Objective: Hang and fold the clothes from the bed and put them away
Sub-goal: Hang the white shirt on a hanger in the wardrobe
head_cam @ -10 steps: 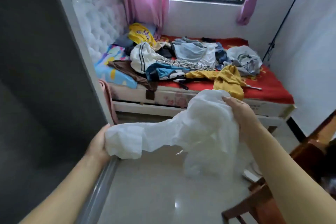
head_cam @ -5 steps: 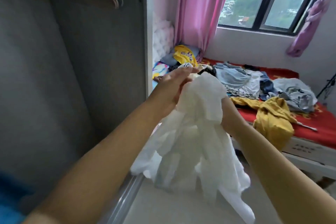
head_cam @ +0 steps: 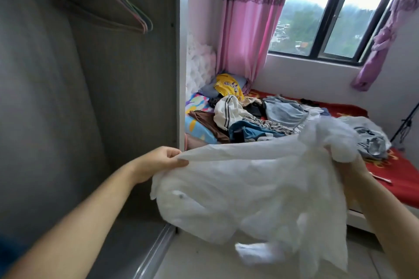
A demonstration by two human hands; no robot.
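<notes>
A thin white garment (head_cam: 260,188) is stretched between my two hands in front of me, with its lower part hanging loose toward the floor. My left hand (head_cam: 158,161) pinches one edge of it near the wardrobe's side panel. My right hand (head_cam: 349,165) grips a bunched part of it at the right, mostly hidden under the cloth. Behind it, the bed (head_cam: 396,179) with a red cover holds a pile of clothes (head_cam: 249,118), among them a yellow top, a white striped piece and blue items.
An open grey wardrobe (head_cam: 102,97) fills the left side, with several empty hangers (head_cam: 127,13) on its rail at the top. Its metal sliding track (head_cam: 156,249) runs along the tiled floor. Pink curtains (head_cam: 247,29) flank a window behind the bed.
My hands were close together holding the bunched garment; they have moved apart, the left one drawing an edge out to the left so the cloth is spread wide.
</notes>
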